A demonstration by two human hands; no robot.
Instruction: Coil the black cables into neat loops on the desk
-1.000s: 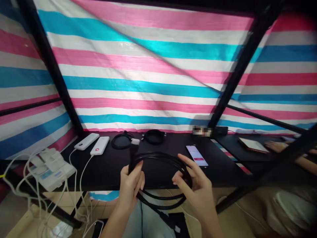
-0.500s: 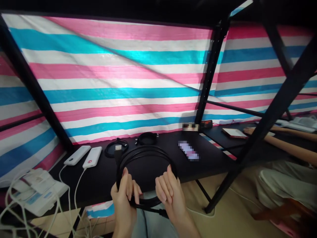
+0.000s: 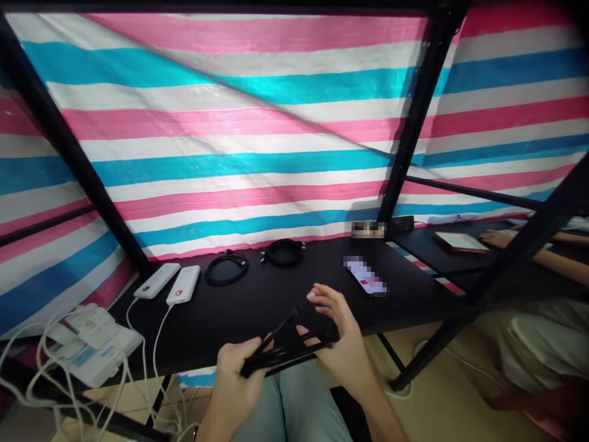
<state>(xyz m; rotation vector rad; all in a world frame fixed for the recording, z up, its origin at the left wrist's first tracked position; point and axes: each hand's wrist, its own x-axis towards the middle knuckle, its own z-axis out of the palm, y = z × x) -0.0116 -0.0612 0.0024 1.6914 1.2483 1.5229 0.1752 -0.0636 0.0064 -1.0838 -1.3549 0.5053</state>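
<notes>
Above the lap [image 3: 301, 405] — cable [image 3: 288, 355] in clenched left hand [image 3: 240, 376], half-open right hand [image 3: 346, 344].

No words or numbers legible on the bench [image 3: 294, 304].
The nearer white power bank [image 3: 186, 282] has a round red mark [image 3: 179, 293] and the other white power bank [image 3: 159, 280] a round dark one [image 3: 146, 288], both too small to read; the phone [image 3: 365, 275] and a small box [image 3: 368, 230] are pixelated; blue printing on the white case [image 3: 99, 362] at left is blurred.
</notes>
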